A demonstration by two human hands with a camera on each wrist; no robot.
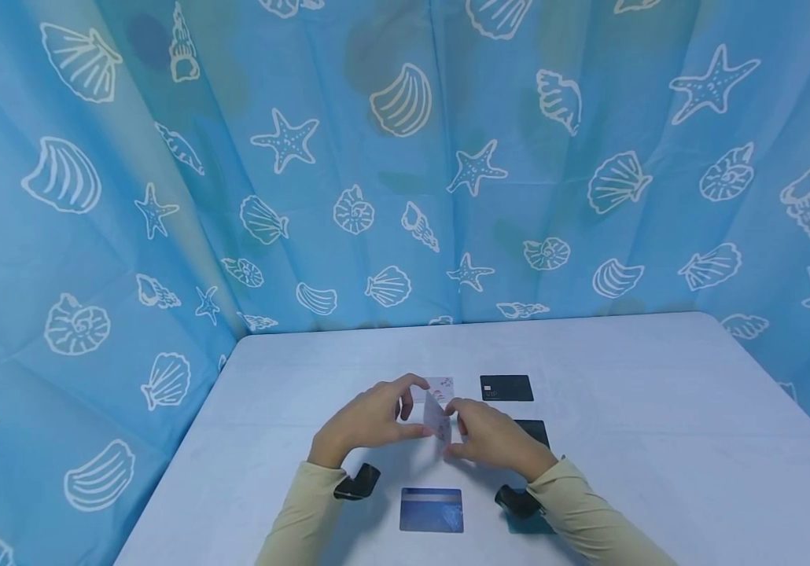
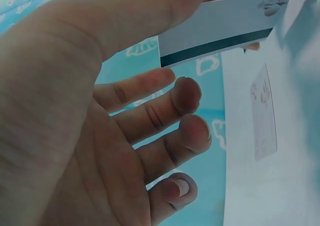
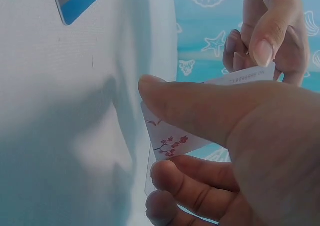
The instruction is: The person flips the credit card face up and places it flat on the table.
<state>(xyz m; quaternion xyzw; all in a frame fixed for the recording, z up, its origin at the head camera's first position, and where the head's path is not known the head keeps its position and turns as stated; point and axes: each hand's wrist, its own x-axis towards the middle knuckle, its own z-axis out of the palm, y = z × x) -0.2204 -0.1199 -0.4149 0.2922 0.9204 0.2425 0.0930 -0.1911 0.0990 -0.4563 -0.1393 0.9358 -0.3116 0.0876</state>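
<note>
- The left hand (image 1: 378,413) comes in from the left with its wrist bent inward, palm turned toward the right hand (image 1: 495,439).
- The left hand pinches one end of a pale card (image 1: 436,418) between thumb and index finger; the other left fingers (image 2: 170,153) are loosely bent and clear of the card.
- The right hand pinches the card's opposite end, with its thumb (image 3: 190,105) along the near edge and bent fingers beneath.
- Both forearms, in beige sleeves (image 1: 303,511), reach forward over the bench (image 1: 660,424) and converge at the card.
- The card is held above the bench, tilted steeply, so the head view sees it as a narrow slanted shape.
- It is thin, whitish and straight-edged. One face carries a dark stripe along its length and a small floral print near one end; the face seen from the right wrist has pinkish-red blossoms on a thin branch and a line of small printed characters, too blurred to read surely.
- Just behind it, a floral card (image 1: 442,387) lies flat on the bench.
- To the right of that lies a black card (image 1: 507,387); a dark card (image 1: 535,430) is partly covered by the right hand.
- Nearer the person lie a blue card (image 1: 431,512) with a pale stripe and a teal card (image 1: 531,524), partly hidden by the right forearm and its wrist camera.
</note>
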